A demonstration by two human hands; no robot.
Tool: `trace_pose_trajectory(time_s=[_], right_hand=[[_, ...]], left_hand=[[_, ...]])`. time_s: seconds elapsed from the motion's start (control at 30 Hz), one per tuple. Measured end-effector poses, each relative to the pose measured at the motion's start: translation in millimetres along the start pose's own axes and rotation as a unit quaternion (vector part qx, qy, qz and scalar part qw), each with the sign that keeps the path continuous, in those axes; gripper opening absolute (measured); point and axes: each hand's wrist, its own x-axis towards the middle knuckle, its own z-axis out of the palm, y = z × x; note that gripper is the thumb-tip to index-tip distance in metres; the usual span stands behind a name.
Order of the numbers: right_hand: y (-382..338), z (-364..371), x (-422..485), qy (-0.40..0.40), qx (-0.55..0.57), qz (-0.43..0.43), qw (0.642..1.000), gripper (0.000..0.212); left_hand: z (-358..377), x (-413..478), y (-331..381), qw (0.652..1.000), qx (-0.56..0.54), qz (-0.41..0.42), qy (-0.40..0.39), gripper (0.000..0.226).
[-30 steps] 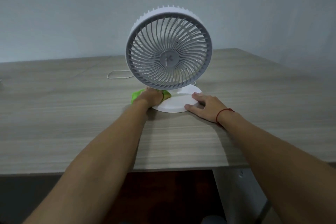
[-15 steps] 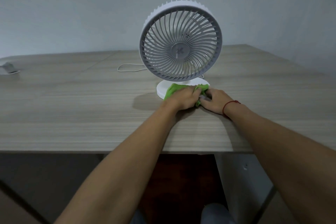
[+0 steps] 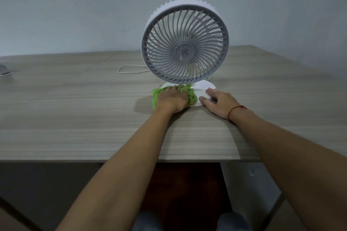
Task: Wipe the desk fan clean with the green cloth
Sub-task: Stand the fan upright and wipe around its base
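Desk fan (image 3: 185,43) stands upright toward the right side of a pale wood-grain table (image 3: 75,118), its round grey grille facing the person and its flat white base (image 3: 203,88) resting on the tabletop. A thin white cable (image 3: 129,68) loops away behind it.

The left hand (image 3: 173,99) lies palm-down, fingers bunched over the green cloth (image 3: 156,95), pressing it onto the left front part of the base; cloth spills out on both sides of the hand and partly onto the table. The right hand (image 3: 218,102), with a red string at the wrist, is spread flat, fingertips on the right edge of the base and the heel on the table, apparently steadying the fan.

As I judge it, the work is on the base only. Whether the right part of the base has been cleaned I cannot tell; it looks bare and white. The grille, the ribbed rim around it, the hub and the neck show no cloth near them, so those likely remain to be done. No dust is plain at this range.
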Motion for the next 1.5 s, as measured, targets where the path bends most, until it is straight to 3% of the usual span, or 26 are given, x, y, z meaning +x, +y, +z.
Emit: trace_pose_trajectory(time_s=[0.33,0.63,0.73,0.83,0.9,0.97,1.07,1.2,1.3,1.43,1.5], right_hand=[[7.9,7.0,9.6,-0.009,0.006,-0.020,1.000,0.071],[6.1,5.4,9.9,-0.017,0.006,-0.003,1.000,0.069],[1.9,7.4,4.6,-0.003,-0.010,-0.001,1.000,0.052],[-4.8,10.1,-1.8,0.118,0.022,0.026,0.992,0.033],[-16.3,10.6,-8.3,0.166,0.060,0.075,0.981,0.041],[-31.8,13.0,-12.9,0.118,0.054,0.122,0.984,0.066],[-53.5,16.2,-14.8,0.022,0.062,0.156,0.985,0.087],[-66.1,25.4,-9.3,-0.011,0.125,0.136,0.983,0.061],[-78.8,30.2,-8.2,-0.001,0.206,0.121,0.971,0.046],[-126.3,50.8,-7.4,-0.020,0.296,0.117,0.948,0.046],[-154.3,71.1,-2.4,-0.031,0.337,0.123,0.933,0.049]], left_hand=[[-6.9,41.4,-34.2,0.992,-0.064,-0.100,-0.044,0.056],[-6.0,-38.1,-3.7,0.991,-0.093,0.070,-0.069,0.052],[-11.7,-56.7,-7.7,0.986,-0.144,0.078,-0.003,0.060],[-24.9,-62.4,-26.9,0.967,-0.204,-0.020,0.153,0.060],[-29.8,-60.3,-38.1,0.970,-0.139,-0.135,0.149,0.060],[-29.4,-58.0,-42.5,0.973,-0.088,-0.201,0.065,0.069],[-24.9,-53.2,-37.2,0.979,-0.112,-0.172,0.007,0.074],[-20.8,-49.7,-34.3,0.970,-0.214,-0.117,0.015,0.049],[-29.6,-52.5,-48.9,0.939,-0.323,-0.109,0.058,0.040],[-50.1,-66.8,-90.7,0.899,-0.409,-0.106,0.112,0.016],[-61.2,-73.3,-121.1,0.887,-0.425,-0.118,0.138,0.020]])
